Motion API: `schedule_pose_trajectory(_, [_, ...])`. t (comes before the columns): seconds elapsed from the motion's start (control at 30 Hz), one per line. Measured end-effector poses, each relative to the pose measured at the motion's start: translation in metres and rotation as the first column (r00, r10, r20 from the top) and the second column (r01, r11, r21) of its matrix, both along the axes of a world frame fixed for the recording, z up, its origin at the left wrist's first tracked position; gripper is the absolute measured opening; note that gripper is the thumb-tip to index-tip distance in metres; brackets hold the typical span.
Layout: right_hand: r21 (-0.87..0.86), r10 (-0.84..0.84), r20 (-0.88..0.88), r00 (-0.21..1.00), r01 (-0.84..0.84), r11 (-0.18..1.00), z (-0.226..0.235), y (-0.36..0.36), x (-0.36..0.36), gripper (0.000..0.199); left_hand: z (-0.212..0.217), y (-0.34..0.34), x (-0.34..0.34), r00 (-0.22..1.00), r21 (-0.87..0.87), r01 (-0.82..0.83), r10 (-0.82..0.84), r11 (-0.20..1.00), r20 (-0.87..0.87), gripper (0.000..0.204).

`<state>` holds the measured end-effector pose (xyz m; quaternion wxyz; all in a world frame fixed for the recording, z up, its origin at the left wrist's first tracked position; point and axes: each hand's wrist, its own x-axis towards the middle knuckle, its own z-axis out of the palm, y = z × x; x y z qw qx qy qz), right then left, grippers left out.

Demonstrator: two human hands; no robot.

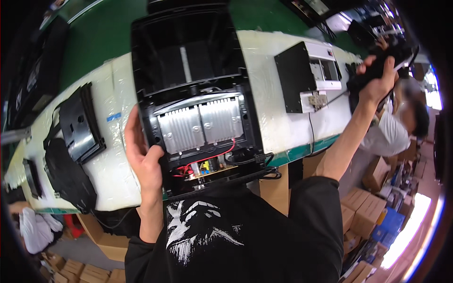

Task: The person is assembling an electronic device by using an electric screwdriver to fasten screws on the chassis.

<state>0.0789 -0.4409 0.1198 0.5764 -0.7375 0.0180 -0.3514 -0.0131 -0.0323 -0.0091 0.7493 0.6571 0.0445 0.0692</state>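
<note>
A black appliance housing stands open in front of me on the white-covered bench. In its lower part sit two ribbed silver metal plates. Below them are red wires and a circuit board; black cables hang at its right corner. My left hand grips the housing's left side, thumb on the edge and fingers along the outer wall. My right hand, stretched far out to the right, is closed around a dark, bulky object whose kind I cannot make out.
A black-and-white box-shaped unit with a cable stands right of the housing. To the left lie a glossy black panel, a black bag-like item and a blue tape strip. Another person is at the right; cartons are stacked below.
</note>
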Motion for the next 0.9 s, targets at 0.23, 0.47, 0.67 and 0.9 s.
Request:
schedule_pose_trajectory(0.23, [0.294,0.320,0.136,0.938,-0.347,0.891,0.032,0.030,-0.084,0.052,-0.004,0.000,0.002,0.999,0.006,0.011,-0.011,1.000,0.034,0.077])
schedule_pose_trajectory(0.47, [0.121,0.755,0.266,0.599,-0.798,0.591,0.066,0.074,-0.153,0.029,0.001,-0.005,0.004,1.000,-0.007,-0.019,0.019,1.000,-0.007,0.082])
schedule_pose_trajectory(0.67, [-0.094,0.650,0.740,0.170,-0.932,0.351,0.053,0.140,-0.141,0.029,0.004,-0.003,0.003,1.000,-0.022,0.020,-0.019,1.000,0.014,0.076])
schedule_pose_trajectory(0.9, [-0.227,0.715,0.019,0.699,-0.694,0.684,0.015,0.168,-0.160,0.069,-0.004,0.002,0.001,0.998,-0.031,0.017,-0.015,0.999,0.061,0.075])
